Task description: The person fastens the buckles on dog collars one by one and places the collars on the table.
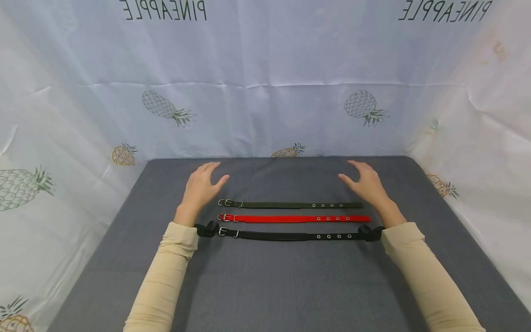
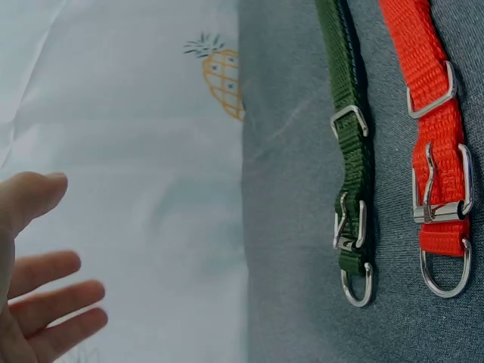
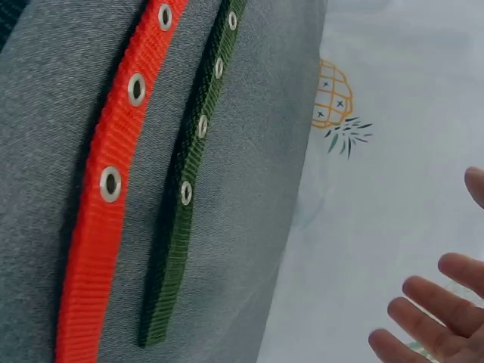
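Observation:
Three strap collars lie straight across the grey table, one behind another: a dark green collar point(image 1: 274, 205) farthest, a red collar point(image 1: 274, 219) in the middle and a black collar point(image 1: 274, 236) nearest. Their metal buckles and D-rings point left, and the eyeleted ends point right. My left hand point(image 1: 202, 186) hovers beyond the buckle ends, thumb and fingers spread, holding nothing. Over the right ends, my right hand point(image 1: 367, 184) is likewise spread and holds nothing. The left wrist view shows the green collar's buckle point(image 2: 350, 227) close up; the right wrist view shows the red collar's eyelets point(image 3: 110, 184).
The grey table point(image 1: 286, 281) reaches back to a white pineapple-print cloth point(image 1: 265, 120) hanging behind it and along both sides. A black wrist band point(image 1: 206, 229) on the left arm and another black band point(image 1: 370, 233) on the right overlap the black collar's ends in the head view.

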Demonstrator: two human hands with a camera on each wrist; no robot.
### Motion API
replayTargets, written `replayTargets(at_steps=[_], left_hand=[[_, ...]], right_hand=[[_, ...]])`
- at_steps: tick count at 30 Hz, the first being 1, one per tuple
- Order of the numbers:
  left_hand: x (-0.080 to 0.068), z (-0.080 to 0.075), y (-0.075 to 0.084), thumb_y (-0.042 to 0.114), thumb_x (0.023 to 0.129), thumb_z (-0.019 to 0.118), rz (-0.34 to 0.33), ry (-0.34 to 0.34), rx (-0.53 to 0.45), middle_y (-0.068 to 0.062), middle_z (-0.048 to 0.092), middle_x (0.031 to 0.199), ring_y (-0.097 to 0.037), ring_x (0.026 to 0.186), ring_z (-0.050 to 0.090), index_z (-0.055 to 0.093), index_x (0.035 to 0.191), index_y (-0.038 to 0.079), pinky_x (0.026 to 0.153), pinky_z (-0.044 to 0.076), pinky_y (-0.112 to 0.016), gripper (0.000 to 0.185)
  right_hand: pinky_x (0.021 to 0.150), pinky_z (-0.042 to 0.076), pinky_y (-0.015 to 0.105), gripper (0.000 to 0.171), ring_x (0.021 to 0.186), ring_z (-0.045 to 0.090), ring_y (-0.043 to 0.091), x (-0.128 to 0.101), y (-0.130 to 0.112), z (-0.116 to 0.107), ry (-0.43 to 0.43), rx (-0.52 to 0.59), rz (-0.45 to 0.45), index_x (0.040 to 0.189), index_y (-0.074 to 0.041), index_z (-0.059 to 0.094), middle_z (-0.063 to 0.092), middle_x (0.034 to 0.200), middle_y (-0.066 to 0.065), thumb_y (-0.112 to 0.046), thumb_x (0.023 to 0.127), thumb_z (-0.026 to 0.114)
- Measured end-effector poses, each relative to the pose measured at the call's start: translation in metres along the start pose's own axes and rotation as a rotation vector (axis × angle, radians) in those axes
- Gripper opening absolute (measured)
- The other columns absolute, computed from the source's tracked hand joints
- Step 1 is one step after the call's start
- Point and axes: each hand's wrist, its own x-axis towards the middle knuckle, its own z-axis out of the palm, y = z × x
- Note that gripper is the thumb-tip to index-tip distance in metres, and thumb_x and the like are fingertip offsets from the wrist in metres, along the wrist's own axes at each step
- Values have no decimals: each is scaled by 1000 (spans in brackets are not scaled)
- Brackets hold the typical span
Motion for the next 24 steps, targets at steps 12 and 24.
replayTargets(at_steps=[12, 24], left_hand=[[-10, -2, -9, 25, 94, 63, 5, -87, -210, -21, 56, 136, -39, 130, 49, 53, 135, 3, 108, 40, -54, 48], [-18, 6, -21, 16, 92, 65, 45, -189, -311, -21, 62, 129, -38, 123, 55, 58, 129, 0, 107, 43, -52, 41]], right_hand=[[99, 45, 58, 56, 119, 53, 48, -9, 16, 0, -43, 57, -32, 137, 7, 46, 51, 136, 31, -23, 93, 65], [94, 49, 58, 53, 116, 56, 51, -19, 33, 5, -153, 160, 20, 134, 6, 50, 53, 132, 33, -23, 92, 66]])
